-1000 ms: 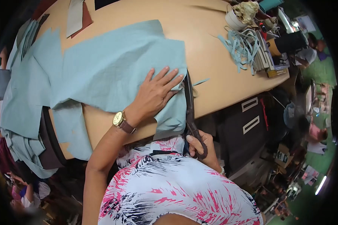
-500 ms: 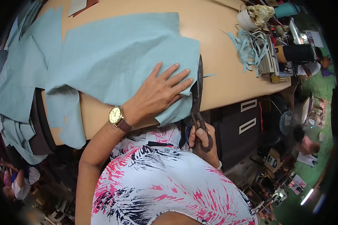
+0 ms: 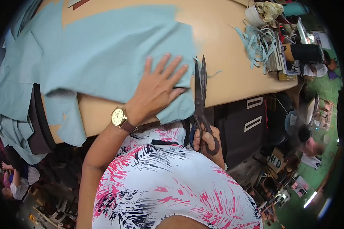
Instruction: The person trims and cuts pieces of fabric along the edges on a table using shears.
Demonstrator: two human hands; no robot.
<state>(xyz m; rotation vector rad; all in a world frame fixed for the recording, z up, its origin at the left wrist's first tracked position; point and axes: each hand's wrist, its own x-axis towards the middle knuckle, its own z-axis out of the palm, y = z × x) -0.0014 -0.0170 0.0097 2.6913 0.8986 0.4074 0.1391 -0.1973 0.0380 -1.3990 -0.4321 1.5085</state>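
Light blue cloth (image 3: 103,57) lies over the tabletop, its right part under my left hand (image 3: 156,86). That hand is flat with the fingers spread, and a watch (image 3: 119,116) is on its wrist. Large dark scissors (image 3: 200,95) are in my right hand (image 3: 209,142), at the table's front edge. Their blades point away from me and stand slightly apart, just right of the cloth's edge. A thin blue thread or strip (image 3: 214,74) lies right of the blades.
Cut blue strips (image 3: 254,44) lie at the back right of the table (image 3: 225,84), beside a stack of books or boxes (image 3: 276,57) and a white pot (image 3: 254,16). More blue cloth (image 3: 15,95) hangs off the left side. People are in the background on both sides.
The cloth and my left hand have shifted left, away from the scissors. The blades have parted and now show clear of the cloth's edge.
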